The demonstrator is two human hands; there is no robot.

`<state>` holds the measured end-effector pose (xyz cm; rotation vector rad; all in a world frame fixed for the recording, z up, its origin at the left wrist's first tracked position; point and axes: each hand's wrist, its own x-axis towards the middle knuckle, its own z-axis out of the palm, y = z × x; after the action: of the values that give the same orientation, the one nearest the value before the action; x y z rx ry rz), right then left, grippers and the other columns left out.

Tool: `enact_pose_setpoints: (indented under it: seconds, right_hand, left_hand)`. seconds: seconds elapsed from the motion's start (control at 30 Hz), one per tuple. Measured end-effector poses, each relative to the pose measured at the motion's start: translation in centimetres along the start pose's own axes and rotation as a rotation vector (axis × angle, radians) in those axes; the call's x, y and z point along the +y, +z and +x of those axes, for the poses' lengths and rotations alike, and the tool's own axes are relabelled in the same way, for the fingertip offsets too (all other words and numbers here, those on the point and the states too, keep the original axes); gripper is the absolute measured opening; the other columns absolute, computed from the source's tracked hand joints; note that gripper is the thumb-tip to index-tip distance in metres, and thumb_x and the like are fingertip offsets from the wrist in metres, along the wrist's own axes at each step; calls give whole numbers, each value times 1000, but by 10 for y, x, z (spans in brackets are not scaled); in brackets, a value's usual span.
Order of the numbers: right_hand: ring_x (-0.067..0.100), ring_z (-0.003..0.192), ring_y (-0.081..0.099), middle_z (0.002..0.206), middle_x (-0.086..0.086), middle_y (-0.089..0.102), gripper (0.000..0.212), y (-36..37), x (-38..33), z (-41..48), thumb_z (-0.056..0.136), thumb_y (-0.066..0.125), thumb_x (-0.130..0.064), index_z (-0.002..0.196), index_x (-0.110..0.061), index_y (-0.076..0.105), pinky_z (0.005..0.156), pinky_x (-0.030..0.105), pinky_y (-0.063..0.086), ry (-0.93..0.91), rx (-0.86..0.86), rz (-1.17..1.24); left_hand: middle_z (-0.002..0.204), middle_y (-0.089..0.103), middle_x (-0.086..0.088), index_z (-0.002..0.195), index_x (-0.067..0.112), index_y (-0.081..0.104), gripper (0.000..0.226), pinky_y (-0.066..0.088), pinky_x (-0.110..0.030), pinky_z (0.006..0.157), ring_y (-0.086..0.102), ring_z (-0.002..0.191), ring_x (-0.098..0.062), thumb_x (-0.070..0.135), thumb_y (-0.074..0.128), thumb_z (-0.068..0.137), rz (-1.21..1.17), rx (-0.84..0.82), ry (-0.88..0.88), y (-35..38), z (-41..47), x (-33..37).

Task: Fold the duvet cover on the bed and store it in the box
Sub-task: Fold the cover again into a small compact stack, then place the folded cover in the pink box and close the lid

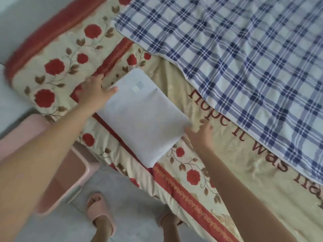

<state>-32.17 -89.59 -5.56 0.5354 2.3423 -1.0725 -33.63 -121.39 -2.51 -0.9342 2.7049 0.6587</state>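
Observation:
The duvet cover (139, 119) is a white, thick folded rectangle lying slantwise near the bed's near edge, with a small label on top. My left hand (95, 91) is at its far left corner, fingers spread on the bedspread and thumb resting on the cover's edge. At the cover's right corner, my right hand (201, 135) touches it with fingers apart. Neither hand visibly grips it. The pink box (70, 172) stands on the floor against the bed, below my left forearm, which hides part of it.
A cream bedspread (57, 67) with red roses and red borders covers the bed. A blue-and-white plaid sheet (236, 58) lies spread over the far right. My feet in pink slippers (100, 212) stand on the grey tiled floor (131, 198) beside the box.

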Motion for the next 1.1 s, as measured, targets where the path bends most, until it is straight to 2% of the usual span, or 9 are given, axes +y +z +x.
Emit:
enact_pose_setpoints:
  seconds: [0.07, 0.13, 0.27, 0.4, 0.6, 0.73, 0.83, 1.0, 1.1]
  right_hand:
    - [24, 126, 39, 144, 4, 33, 73, 5, -29, 11, 84, 61, -39, 144, -17, 26, 101, 42, 40, -202, 52, -210]
    - [28, 135, 32, 148, 7, 31, 82, 17, -59, 21, 84, 60, -52, 147, -16, 22, 110, 47, 30, -336, -48, -503]
    - [35, 140, 22, 153, 16, 16, 102, 48, -81, 40, 84, 60, -58, 150, -10, -1, 109, 47, 27, -277, -370, -706]
    - [34, 136, 29, 149, 16, 22, 105, 54, -88, 57, 79, 70, -51, 149, -4, 6, 107, 44, 33, -221, -386, -649]
    - [29, 126, 44, 138, 8, 42, 100, 49, -86, 66, 69, 78, -51, 143, -9, 25, 100, 41, 39, -159, -417, -536]
    - [27, 119, 48, 132, 6, 48, 100, 52, -82, 61, 62, 79, -59, 139, -12, 35, 93, 36, 40, -87, -431, -471]
    - [21, 96, 55, 102, -3, 59, 66, 57, -80, 41, 70, 75, -57, 119, -18, 52, 85, 33, 41, -69, -465, -286]
    - [22, 92, 69, 100, 0, 72, 84, 72, -43, -20, 50, 75, -72, 112, -17, 65, 90, 43, 53, 7, -507, 36]
    - [26, 104, 67, 113, 8, 69, 84, 101, -25, -59, 55, 83, -50, 125, -13, 57, 85, 38, 55, 173, -739, 312]
  left_hand:
    - [154, 12, -17, 150, 11, 11, 98, 22, -48, 112, 15, 142, -35, 50, 68, 80, -174, -13, -290, 17, -21, -6]
    - [152, 14, -15, 148, 3, 7, 104, 26, -43, 113, 19, 140, -31, 38, 75, 77, -463, -101, -472, 46, -56, -7]
    - [123, 61, -7, 123, 4, 51, 64, 48, -38, 98, 60, 109, -20, 28, 80, 72, -1065, -232, -594, 96, -106, -14]
    - [106, 69, -4, 107, 9, 64, 38, 50, -30, 90, 65, 97, -16, 14, 81, 73, -1228, -202, -542, 101, -107, -11]
    - [102, 67, 4, 107, 16, 60, 47, 42, -21, 72, 61, 90, -9, 32, 82, 69, -1277, -400, -721, 103, -95, -24]
    - [103, 71, -2, 113, 11, 63, 61, 52, -30, 81, 67, 94, -19, 30, 85, 60, -1332, -376, -763, 104, -97, -25]
    - [99, 71, -8, 109, 8, 64, 61, 55, -32, 75, 68, 87, -26, 26, 81, 53, -1383, -328, -824, 99, -94, -36]
    - [96, 71, -10, 112, 11, 62, 58, 56, -38, 73, 68, 85, -29, 23, 78, 57, -1270, -396, -697, 70, -105, -72]
    - [90, 68, -6, 109, 14, 60, 35, 47, -28, 63, 65, 79, -22, 17, 71, 75, -1150, -420, -572, 36, -107, -113]
